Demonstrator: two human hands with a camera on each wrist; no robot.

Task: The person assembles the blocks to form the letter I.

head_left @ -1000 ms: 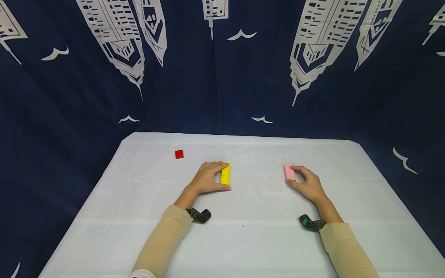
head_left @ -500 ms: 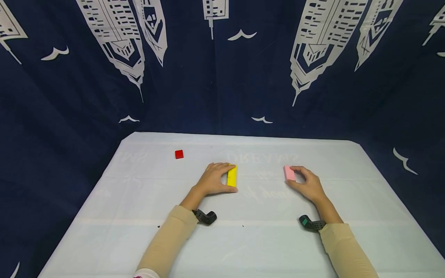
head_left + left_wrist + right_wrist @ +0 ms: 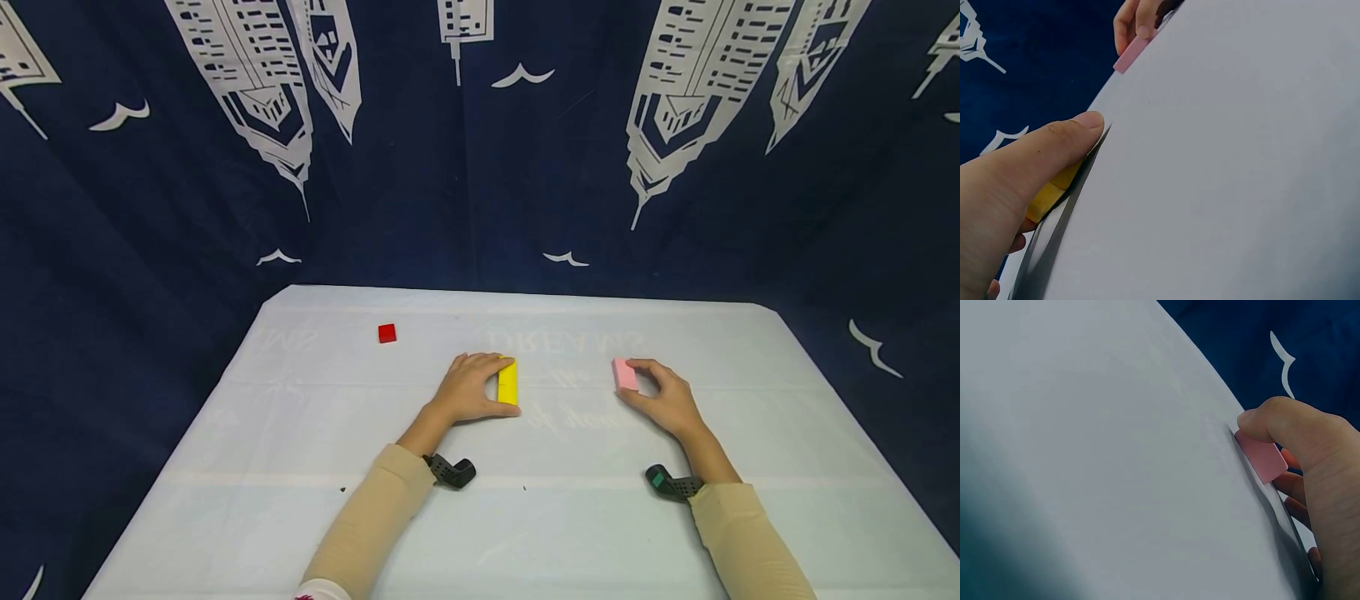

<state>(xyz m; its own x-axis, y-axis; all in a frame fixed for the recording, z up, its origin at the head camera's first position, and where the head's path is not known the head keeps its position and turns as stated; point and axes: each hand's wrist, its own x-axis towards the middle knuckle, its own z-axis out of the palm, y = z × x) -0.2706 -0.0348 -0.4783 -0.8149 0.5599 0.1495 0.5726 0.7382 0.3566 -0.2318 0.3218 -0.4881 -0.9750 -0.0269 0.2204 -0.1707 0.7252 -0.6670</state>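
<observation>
Near the middle of the table, my left hand (image 3: 472, 390) holds a yellow rectangular block (image 3: 507, 383) by its two ends, thumb at the near end and fingers at the far one. In the left wrist view the thumb hides part of the yellow block (image 3: 1054, 190). Further right, my right hand (image 3: 666, 402) pinches a pink rectangular block (image 3: 625, 374) between thumb and fingers. The right wrist view shows the pink block (image 3: 1262, 457) resting on the table under the thumb. A gap of table lies between the two blocks.
A small red block (image 3: 387, 333) lies toward the back left of the white table (image 3: 570, 517). Behind the table hangs a dark blue cloth (image 3: 465, 183) with white building prints. Small dark specks dot the table in front.
My left hand has slid the yellow block to the right, and slightly nearer, closing some of the distance to the pink block. The right hand and the red block stay in place.
</observation>
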